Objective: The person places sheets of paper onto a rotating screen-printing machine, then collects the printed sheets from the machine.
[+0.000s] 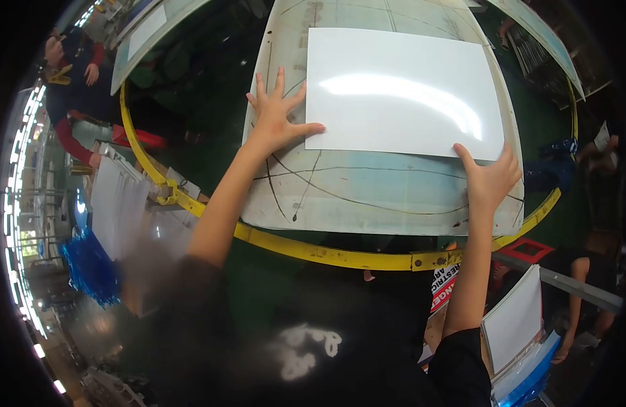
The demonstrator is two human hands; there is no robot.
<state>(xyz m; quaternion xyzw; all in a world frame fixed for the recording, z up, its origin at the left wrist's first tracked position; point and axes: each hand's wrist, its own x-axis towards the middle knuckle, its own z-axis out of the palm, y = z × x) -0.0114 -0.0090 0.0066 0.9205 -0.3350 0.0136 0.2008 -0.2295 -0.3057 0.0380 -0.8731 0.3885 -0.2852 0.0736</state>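
A glossy white sheet (394,91) lies on a worn, pale board (367,197) marked with dark curved lines. My left hand (277,119) is open with its fingers spread on the board, just left of the sheet. Its thumb reaches over the sheet's lower left corner. At the lower right corner is my right hand (492,178), its thumb on the bottom edge and its fingers by the right edge. Thumb and fingers there are apart, and the sheet's corner lies between them.
A yellow curved rail (326,255) runs around below the board. More boards stand at upper left (140,41) and upper right (550,34). Stacks of white sheets (516,325) and blue plastic (89,264) sit at the sides. Other people work at left and right.
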